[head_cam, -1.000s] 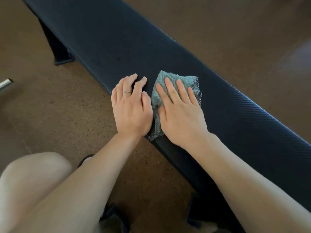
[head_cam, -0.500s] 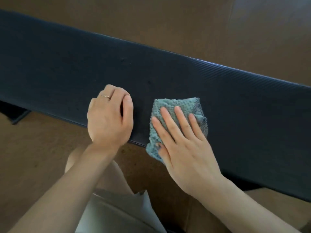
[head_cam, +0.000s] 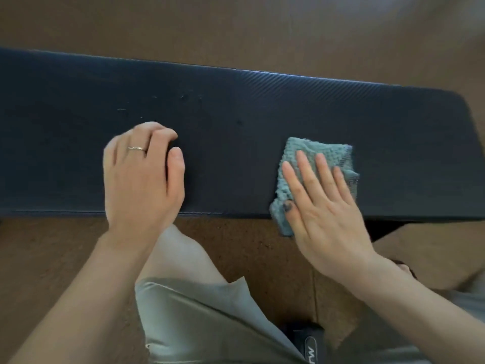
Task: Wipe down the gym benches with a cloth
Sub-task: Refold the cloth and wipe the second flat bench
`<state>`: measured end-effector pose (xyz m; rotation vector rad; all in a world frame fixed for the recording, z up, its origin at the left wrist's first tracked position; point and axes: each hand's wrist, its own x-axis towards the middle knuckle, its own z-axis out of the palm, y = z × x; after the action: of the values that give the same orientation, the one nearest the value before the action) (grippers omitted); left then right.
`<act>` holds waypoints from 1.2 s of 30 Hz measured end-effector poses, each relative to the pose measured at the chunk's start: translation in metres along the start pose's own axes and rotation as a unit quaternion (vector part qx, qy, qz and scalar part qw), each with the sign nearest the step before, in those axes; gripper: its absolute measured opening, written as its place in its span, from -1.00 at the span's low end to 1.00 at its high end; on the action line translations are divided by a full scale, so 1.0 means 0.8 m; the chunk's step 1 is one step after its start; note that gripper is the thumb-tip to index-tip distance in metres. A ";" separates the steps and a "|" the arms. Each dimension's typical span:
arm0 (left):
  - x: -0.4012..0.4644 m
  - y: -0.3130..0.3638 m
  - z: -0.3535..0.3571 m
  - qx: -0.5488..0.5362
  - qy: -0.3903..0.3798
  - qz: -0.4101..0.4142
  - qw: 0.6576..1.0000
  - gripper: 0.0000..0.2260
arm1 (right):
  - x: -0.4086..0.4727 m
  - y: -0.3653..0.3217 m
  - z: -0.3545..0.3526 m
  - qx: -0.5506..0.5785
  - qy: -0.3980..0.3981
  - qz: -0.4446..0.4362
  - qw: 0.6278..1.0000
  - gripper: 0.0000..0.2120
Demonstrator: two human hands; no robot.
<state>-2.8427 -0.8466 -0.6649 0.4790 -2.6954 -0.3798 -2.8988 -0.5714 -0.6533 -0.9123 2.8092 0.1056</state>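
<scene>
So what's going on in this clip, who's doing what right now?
A person is wiping a dark padded bench. The right hand presses a teal cloth flat near the bench's right end, part of it hanging over the near edge. The left hand, fingers curled, rests on the pad further left.

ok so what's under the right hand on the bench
The teal cloth lies under the flat right hand, on the bench, one corner hanging over the near edge. The pad beneath the cloth is covered.

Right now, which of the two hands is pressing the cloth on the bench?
The right hand, its fingers flat on the teal cloth. The left hand, the one with the ring, rests on the bare bench, fingers curled.
</scene>
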 end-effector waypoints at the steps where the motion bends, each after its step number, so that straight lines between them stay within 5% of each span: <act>1: -0.001 0.003 0.001 -0.006 -0.012 -0.001 1.000 -0.69 | 0.012 -0.024 -0.001 0.005 0.009 -0.024 1.000 -0.44; 8: -0.003 -0.005 -0.001 -0.029 -0.046 -0.008 0.998 -0.63 | 0.049 -0.065 -0.008 -0.009 0.002 -0.156 0.988 -0.44; 15: -0.005 -0.006 0.003 -0.019 -0.039 0.000 0.999 -0.63 | -0.008 0.025 -0.009 -0.051 -0.041 -0.077 0.995 -0.45; 22: -0.001 -0.004 0.001 -0.023 -0.049 -0.012 0.998 -0.63 | 0.085 -0.071 -0.018 -0.022 -0.003 -0.197 0.980 -0.43; 27: -0.004 -0.001 0.001 -0.015 -0.040 -0.027 0.999 -0.65 | 0.068 -0.029 -0.019 -0.041 -0.025 -0.256 0.965 -0.43; 32: -0.002 0.003 0.005 -0.015 -0.032 -0.037 0.999 -0.65 | 0.028 0.047 -0.020 -0.078 -0.041 -0.234 0.968 -0.43; 36: -0.001 -0.001 0.003 -0.020 -0.029 -0.037 0.999 -0.65 | 0.049 -0.004 -0.018 -0.046 -0.025 -0.224 0.973 -0.42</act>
<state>-2.8426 -0.8463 -0.6675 0.5651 -2.7259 -0.4755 -2.9302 -0.5980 -0.6469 -1.5131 2.4966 0.1914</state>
